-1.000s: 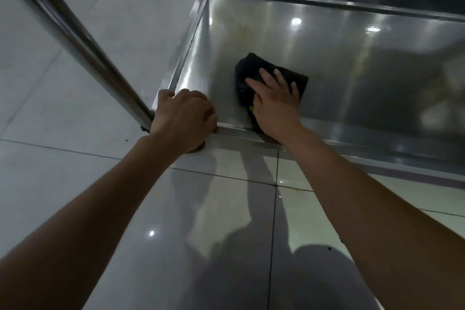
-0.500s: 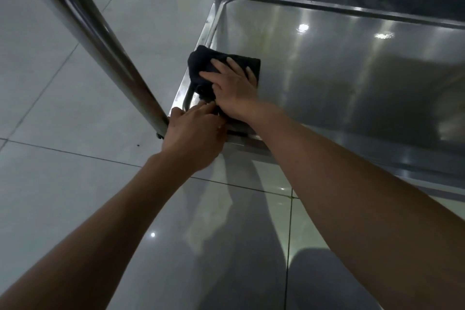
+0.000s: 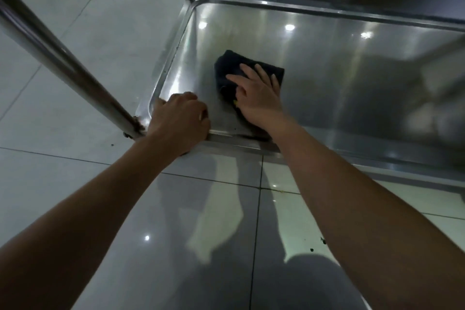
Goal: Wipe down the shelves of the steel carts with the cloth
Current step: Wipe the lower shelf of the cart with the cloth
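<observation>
- The right hand (image 3: 259,98) presses flat, fingers straight, on the cloth (image 3: 227,65) to scrub the shelf (image 3: 352,78).
- The left hand (image 3: 180,119) curls round the shelf's rim, likely steadying the cart.

A dark cloth (image 3: 227,68) is pressed flat on the steel shelf (image 3: 352,78) by the right hand (image 3: 259,98). The shelf's near corner rim is gripped by the left hand (image 3: 180,121).
</observation>
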